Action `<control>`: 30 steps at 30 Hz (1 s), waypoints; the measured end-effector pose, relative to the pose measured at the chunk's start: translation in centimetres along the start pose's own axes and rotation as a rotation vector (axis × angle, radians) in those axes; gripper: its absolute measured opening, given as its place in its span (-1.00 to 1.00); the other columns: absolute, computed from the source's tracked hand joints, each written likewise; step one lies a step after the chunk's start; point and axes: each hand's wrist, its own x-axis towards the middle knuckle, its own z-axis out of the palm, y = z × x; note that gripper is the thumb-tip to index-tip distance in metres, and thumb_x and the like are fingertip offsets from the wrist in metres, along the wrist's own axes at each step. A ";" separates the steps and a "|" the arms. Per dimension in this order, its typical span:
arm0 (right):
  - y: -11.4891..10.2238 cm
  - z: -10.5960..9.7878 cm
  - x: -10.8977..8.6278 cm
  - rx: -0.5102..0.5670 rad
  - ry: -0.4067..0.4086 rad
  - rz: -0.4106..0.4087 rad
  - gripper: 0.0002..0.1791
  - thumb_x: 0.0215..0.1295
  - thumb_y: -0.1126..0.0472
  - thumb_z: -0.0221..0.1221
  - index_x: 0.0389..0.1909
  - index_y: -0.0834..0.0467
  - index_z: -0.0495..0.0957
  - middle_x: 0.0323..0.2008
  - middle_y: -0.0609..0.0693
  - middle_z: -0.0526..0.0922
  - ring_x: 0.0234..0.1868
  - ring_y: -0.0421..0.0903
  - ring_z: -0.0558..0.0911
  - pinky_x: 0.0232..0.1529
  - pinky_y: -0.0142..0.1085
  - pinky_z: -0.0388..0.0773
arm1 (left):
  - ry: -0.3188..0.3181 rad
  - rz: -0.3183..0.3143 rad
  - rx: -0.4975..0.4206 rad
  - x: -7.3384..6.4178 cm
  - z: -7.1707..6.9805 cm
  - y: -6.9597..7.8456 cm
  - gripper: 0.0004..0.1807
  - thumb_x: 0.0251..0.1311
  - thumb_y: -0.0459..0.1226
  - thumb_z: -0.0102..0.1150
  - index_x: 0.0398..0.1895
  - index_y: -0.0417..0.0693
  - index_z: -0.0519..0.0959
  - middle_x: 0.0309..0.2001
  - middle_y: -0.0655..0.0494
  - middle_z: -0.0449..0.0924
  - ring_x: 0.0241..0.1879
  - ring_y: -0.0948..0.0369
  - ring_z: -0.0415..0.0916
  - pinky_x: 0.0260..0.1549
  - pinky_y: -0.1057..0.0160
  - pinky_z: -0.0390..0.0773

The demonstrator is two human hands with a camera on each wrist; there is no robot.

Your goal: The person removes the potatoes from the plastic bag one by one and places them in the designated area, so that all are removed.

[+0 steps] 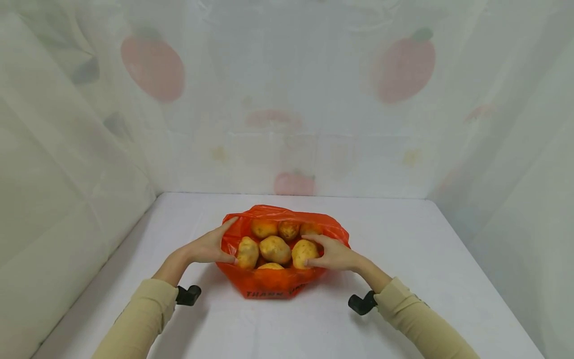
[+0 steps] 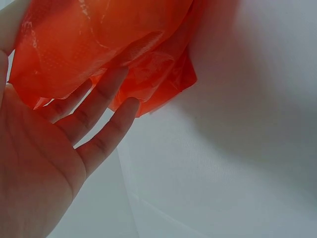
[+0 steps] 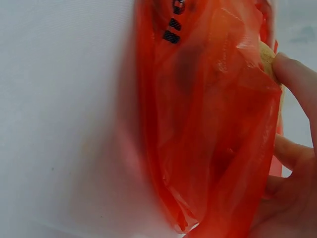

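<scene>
Pinching with thumb and fingers, the right hand (image 1: 335, 253) is holding a potato (image 1: 302, 254) at three o'clock in the red bag (image 1: 269, 283), which is sitting on the table (image 1: 448, 279); at nine o'clock, the left hand (image 1: 207, 248) is touching the bag, fingers apart.

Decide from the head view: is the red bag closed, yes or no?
No, the bag gapes open at the top, with potatoes showing inside.
</scene>
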 end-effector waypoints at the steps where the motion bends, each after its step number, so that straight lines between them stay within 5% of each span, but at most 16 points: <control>1: -0.1 -0.1 -0.1 0.006 0.004 -0.002 -0.20 0.06 -0.14 0.25 0.31 0.05 0.25 0.26 -0.06 0.33 0.22 -0.06 0.34 0.24 -0.02 0.27 | -0.001 0.003 0.000 0.0 0.0 0.0 0.22 -0.20 0.01 0.43 0.46 0.11 -0.20 0.38 -0.13 0.03 0.30 -0.11 0.08 0.18 -0.21 0.20; 30: -1.8 -2.5 -1.0 0.053 0.058 -0.031 -0.23 0.08 -0.09 0.27 0.32 -0.09 0.22 0.21 -0.07 0.33 0.11 -0.07 0.38 0.07 -0.08 0.42 | -0.007 0.024 -0.008 -0.1 0.0 0.4 0.21 -0.19 -0.07 0.43 0.46 0.04 -0.21 0.37 -0.15 0.06 0.31 -0.09 0.09 0.22 -0.19 0.14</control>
